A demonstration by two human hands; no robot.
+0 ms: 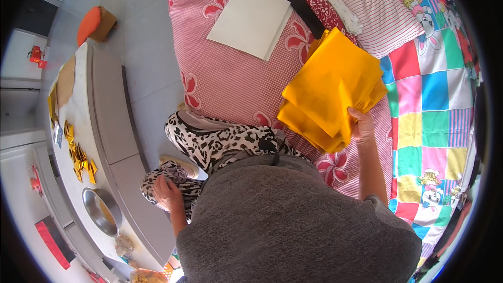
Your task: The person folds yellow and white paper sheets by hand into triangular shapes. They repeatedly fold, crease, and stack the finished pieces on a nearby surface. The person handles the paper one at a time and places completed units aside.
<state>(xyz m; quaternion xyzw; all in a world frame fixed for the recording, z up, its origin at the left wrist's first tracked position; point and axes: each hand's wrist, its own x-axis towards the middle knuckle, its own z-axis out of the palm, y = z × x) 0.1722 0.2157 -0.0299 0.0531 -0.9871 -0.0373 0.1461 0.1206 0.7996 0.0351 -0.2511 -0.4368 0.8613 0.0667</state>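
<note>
My right hand (361, 125) grips the near right edge of a thick stack of golden-yellow sheets (330, 86). The stack's layers are fanned a little, and it is over a pink patterned bed cover (235, 74); whether it rests there cannot be told. Down at the left, my left hand (168, 192) lies on my knee in leopard-print trousers (220, 137), with nothing seen in it. Beyond the yellow stack, a flat white board or pad (249, 21) lies on the bed cover.
Rolled dark and red floral cloths (322, 8) lie beside a striped pillow (377, 11). A checked quilt (440, 90) runs along the right. At left stands a white-topped counter (84, 118) with folded gold paper pieces (80, 159) and a steel bowl (92, 208). An orange-topped stool (94, 25) stands beyond.
</note>
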